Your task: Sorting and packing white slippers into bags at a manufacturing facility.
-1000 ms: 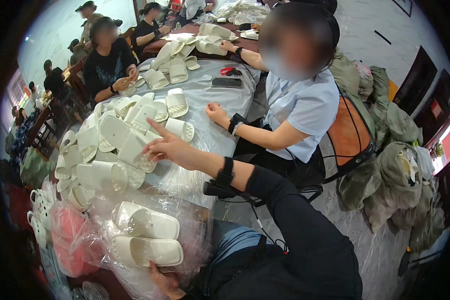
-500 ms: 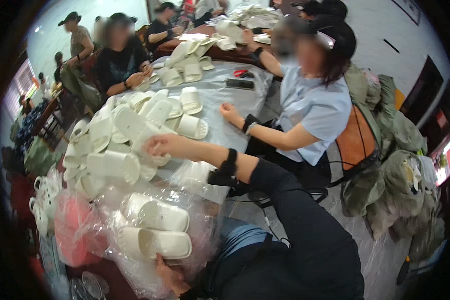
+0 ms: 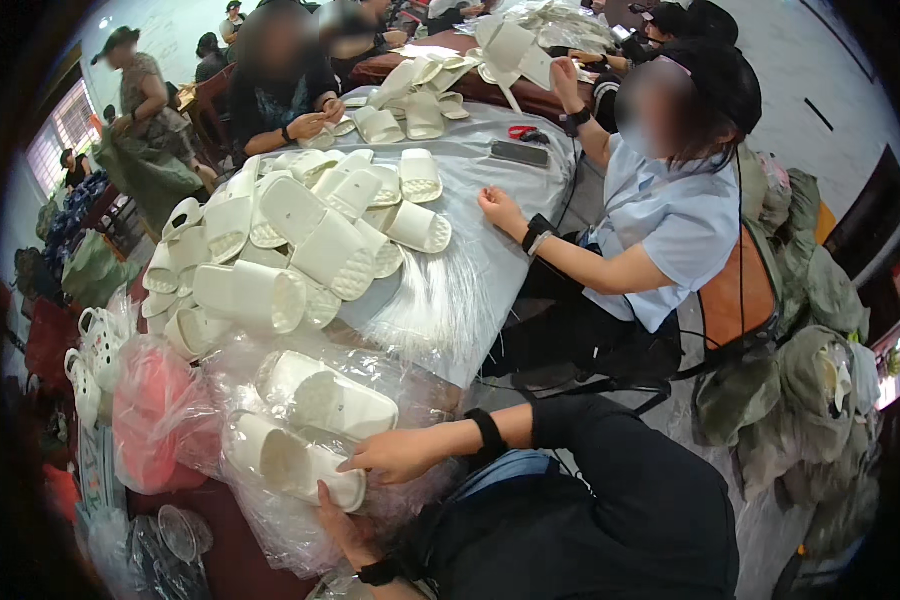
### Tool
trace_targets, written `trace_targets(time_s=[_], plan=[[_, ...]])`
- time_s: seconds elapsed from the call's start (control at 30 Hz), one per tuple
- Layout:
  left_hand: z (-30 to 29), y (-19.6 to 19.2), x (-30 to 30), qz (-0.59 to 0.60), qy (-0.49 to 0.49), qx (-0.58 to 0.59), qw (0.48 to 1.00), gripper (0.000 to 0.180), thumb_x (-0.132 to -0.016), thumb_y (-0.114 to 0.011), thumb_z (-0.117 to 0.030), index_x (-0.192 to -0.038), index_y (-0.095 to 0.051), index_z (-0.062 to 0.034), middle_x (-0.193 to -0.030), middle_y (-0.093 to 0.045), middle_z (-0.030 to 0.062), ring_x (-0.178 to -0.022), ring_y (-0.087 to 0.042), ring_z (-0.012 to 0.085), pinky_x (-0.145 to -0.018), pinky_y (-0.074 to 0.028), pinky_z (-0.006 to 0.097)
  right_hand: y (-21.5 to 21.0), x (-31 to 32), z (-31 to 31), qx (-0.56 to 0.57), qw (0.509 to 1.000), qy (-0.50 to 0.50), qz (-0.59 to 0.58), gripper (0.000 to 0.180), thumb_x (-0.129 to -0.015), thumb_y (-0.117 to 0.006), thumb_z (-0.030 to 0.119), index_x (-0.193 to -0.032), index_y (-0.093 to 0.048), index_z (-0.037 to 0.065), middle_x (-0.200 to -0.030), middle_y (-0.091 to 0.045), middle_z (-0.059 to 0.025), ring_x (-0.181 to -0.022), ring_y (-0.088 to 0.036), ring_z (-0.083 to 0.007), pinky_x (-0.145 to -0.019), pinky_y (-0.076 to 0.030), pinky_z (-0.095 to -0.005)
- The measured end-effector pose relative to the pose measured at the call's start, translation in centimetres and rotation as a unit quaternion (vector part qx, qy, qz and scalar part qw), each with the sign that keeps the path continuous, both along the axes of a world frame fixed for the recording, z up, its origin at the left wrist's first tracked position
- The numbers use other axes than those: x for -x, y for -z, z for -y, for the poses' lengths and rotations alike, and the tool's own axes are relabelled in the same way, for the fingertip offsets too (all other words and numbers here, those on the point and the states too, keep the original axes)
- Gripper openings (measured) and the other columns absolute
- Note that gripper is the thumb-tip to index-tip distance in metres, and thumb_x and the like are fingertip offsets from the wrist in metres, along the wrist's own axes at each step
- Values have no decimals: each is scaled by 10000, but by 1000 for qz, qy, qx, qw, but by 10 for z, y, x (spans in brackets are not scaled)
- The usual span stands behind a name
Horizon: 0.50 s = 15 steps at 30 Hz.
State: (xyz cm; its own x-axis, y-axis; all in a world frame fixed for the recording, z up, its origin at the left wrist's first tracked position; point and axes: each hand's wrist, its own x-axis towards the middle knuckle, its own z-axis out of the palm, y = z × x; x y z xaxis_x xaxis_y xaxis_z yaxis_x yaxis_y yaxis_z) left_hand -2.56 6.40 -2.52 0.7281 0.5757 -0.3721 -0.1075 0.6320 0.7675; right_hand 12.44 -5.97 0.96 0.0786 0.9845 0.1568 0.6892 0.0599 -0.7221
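Two cream slide slippers lie side by side on clear plastic film in front of me: the farther slipper (image 3: 345, 398) and the nearer slipper (image 3: 288, 462). My left hand (image 3: 344, 522) grips the edge of the nearer slipper at its right end, a finger coming up over the rim. From the right, my right hand (image 3: 398, 456) reaches over the same slipper, fingertips drawn together on its upper surface. Whether something thin sits between those fingertips is too small to make out. A bundle of thin white strands (image 3: 438, 305) rests on the table beyond.
A large heap of cream slippers (image 3: 300, 225) covers the table's left side. Pink items in plastic (image 3: 165, 410) and white clogs (image 3: 95, 350) sit at left. A co-worker in light blue (image 3: 640, 210) sits at right, near a phone (image 3: 519, 152). Sacks (image 3: 810, 380) line the right.
My right hand has come back from over the slipper heap down to the nearer slipper. My left hand stays at that slipper's edge. The whole view has shifted slightly.
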Motion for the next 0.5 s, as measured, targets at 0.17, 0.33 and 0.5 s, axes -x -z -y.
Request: trace_targets(time_s=[0.17,0.33,0.5], plan=[[-9,18,8,30,11,-33,999,531,-897,-531,-300,-1245,-399,79,-1193,-513,155,-1057,-528,275,-907,-428,393,7,7,-13,-82,992,20,96,482,-811,-569,169,-1267,-449,71,-992,-534,-150,-889,-555,-298,-736,-417,-410],[-5,20,4,89,52,-52,993,568,-835,-587,-112,-1311,-325,53,-1261,-455,168,-1129,-482,263,-938,-410,374,21,14,-24,-161,948,146,232,477,-767,-556,204,-1226,-494,88,-1101,-497,-115,-984,-528,-277,-812,-407,-423],[-1,9,3,85,19,-85,993,486,-836,-545,6,-1287,-371,50,-1234,-485,150,-1102,-505,229,-915,-429,351,19,14,-37,-155,941,130,273,507,-754,-544,172,-1250,-479,96,-1205,-475,-140,-1171,-429,-285,-1011,-283,-488]])
